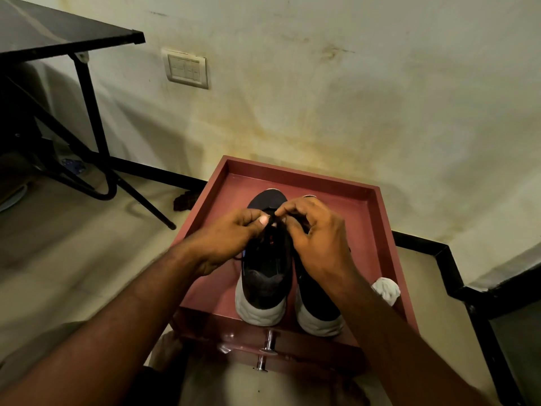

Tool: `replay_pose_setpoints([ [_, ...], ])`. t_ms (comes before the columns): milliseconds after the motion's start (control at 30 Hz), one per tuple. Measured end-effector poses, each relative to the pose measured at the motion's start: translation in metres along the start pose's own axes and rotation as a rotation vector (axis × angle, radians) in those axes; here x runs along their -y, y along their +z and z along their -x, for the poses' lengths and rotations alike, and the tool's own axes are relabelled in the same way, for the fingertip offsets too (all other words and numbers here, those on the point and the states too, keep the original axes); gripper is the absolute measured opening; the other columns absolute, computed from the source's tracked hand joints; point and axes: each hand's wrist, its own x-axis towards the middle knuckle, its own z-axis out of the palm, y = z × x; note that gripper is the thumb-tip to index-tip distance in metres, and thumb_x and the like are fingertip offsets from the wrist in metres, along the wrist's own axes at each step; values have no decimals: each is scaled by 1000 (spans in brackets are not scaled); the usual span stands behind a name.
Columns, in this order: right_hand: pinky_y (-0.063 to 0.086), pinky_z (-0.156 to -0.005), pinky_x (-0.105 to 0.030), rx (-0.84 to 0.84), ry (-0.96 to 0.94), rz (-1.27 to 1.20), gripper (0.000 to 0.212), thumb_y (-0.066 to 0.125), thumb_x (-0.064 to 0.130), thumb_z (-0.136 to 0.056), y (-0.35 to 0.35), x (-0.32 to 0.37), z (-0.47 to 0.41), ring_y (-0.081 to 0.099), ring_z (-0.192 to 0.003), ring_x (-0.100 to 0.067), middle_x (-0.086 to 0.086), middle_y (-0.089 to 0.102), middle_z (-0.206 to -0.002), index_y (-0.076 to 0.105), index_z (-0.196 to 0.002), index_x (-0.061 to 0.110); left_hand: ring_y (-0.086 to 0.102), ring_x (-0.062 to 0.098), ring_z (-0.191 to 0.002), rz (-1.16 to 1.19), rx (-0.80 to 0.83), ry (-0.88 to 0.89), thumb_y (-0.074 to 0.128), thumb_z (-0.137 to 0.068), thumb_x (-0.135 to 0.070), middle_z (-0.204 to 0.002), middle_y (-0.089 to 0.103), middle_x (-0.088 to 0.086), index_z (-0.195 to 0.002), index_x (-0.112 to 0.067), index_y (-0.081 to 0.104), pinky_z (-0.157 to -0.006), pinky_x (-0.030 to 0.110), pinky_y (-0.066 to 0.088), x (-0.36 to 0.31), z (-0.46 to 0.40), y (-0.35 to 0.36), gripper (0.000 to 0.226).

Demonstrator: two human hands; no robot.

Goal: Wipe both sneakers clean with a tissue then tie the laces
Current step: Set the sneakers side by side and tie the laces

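My forearms come in from the bottom of the view and meet over a dark red tray-topped cabinet (363, 212), whose front carries two metal knobs (268, 344) just below the near edge.

Two dark sneakers with pale soles stand side by side in the tray, heels at the near edge, toes pointing to the far wall. My left hand (225, 238) is over the left sneaker (265, 276), thumb and fingers curled and pinching the black laces (273, 222) above its tongue. My right hand (316, 232) reaches across from above the right sneaker (314, 306), its fingertips pinching the same laces from the other side, so both hands nearly touch there.

A crumpled white tissue (386, 290) lies in the tray by its right edge, just beside my right forearm and near the right sneaker's heel.

Beyond the tray, a stained wall holds a switch plate (187, 68). A black folding table (58, 30) stands to the far left on the floor.
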Motion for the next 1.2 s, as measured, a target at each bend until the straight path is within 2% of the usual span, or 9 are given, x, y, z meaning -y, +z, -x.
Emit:
replay_pose_setpoints([
  [67, 53, -88, -16, -8, -24, 38, 22, 72, 3, -90, 0, 0, 0, 65, -103, -3, 10, 68, -107, 77, -103, 19, 61, 12, -78, 161, -7, -53, 40, -110, -19, -80, 68, -1, -97, -9, 69, -78, 28, 52, -5, 1, 0, 33],
  [167, 55, -86, -21, -3, -28, 55, 21, 72, 7, -89, 0, -1, 2, 65, -102, -6, 8, 67, -106, 79, -105, 19, 55, 15, -75, 318, -71, -124, 41, -109, -11, -74, 65, 2, -84, -11, 67, -75, 31, 47, -9, 2, 2, 36],
  [367, 55, -72, -16, -25, 29, -58, 16, 79, 29, -91, 2, 11, 6, 70, -84, -5, 11, 73, -91, 80, -103, 20, 63, 6, -60, 314, -58, -76, 42, -107, -8, -64, 68, -1, -60, -15, 74, -64, 21, 53, -10, 2, 6, 57],
  [500, 57, -63, -19, -52, 170, -145, 10, 76, 26, -94, 3, 10, 1, 73, -73, -5, 9, 75, -80, 79, -98, 17, 64, 23, -84, 172, -152, 11, 56, -104, -19, -91, 71, 23, -99, -5, 75, -88, 40, 54, -5, -1, 2, 24],
  [600, 60, -61, -29, -58, 278, -179, 11, 74, 32, -95, -1, 6, -2, 71, -66, -10, 6, 74, -72, 77, -88, 24, 69, 2, -74, 28, -386, 155, 66, -98, -14, -83, 71, 13, -108, -16, 71, -70, 17, 55, -2, -6, -1, 12],
  [700, 54, -58, -41, -46, 341, -133, 29, 69, 38, -94, -2, -1, -5, 61, -57, -20, 4, 64, -62, 65, -71, 22, 68, -1, -75, -310, -492, 280, 70, -96, -21, -77, 69, -4, -119, -27, 59, -66, 8, 48, -3, -5, -3, 27],
  [833, 39, -55, -35, -40, 433, -57, 37, 67, 28, -90, -10, -14, -9, 43, -52, -10, 9, 46, -54, 49, -60, 17, 61, -1, -70, -504, -516, 276, 68, -97, -20, -74, 63, -5, -123, -25, 51, -60, 7, 43, -1, -4, -2, 31],
  [1067, 38, -53, -37, 37, 482, -14, 34, 65, 31, -82, -25, -36, -5, 44, -53, -17, -6, 47, -57, 51, -69, 2, 63, 9, -69, -585, -546, 155, 68, -95, -18, -76, 65, 0, -119, -25, 46, -60, 21, 40, 6, -3, -13, 33],
  [1200, 37, -52, -36, 63, 517, 31, 35, 64, 32, -80, -30, -44, 2, 44, -52, -17, -11, 49, -57, 55, -72, -1, 64, 17, -66, -639, -566, 95, 68, -93, -13, -71, 66, 3, -114, -26, 43, -59, 32, 47, 16, -5, -20, 35],
])
